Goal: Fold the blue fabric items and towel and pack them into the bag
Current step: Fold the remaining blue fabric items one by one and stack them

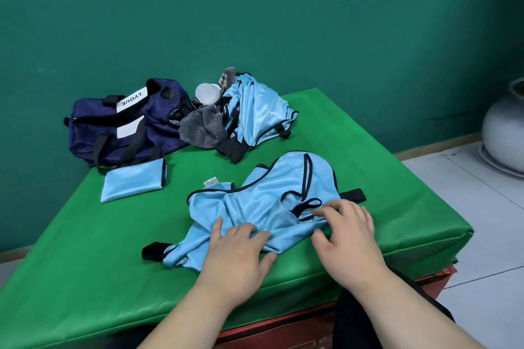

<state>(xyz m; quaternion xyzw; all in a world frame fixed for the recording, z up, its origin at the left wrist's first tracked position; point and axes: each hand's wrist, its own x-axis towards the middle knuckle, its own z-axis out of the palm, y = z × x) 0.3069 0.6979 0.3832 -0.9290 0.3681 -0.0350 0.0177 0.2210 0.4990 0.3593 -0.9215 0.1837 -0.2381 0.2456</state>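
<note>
- Nearest, at 6 o'clock: left hand (241, 252) and right hand (348, 232), both flat on blue bib (255, 207), fingers (330, 208) spread loosely, gripping nothing.
- Spread rumpled on green table (85, 249), centre; black strap tabs poking out at 3 and 8 o'clock.
- Folded blue piece (133, 183) at 10 o'clock, just beside navy bag (124, 125).
- Heap of blue fabric (255, 110) with striped towel (201, 127) at 12 o'clock.
- Probably light, limp, slippery satin; best pinched along dark-bound edges or corners, then smoothed before creasing.
</note>
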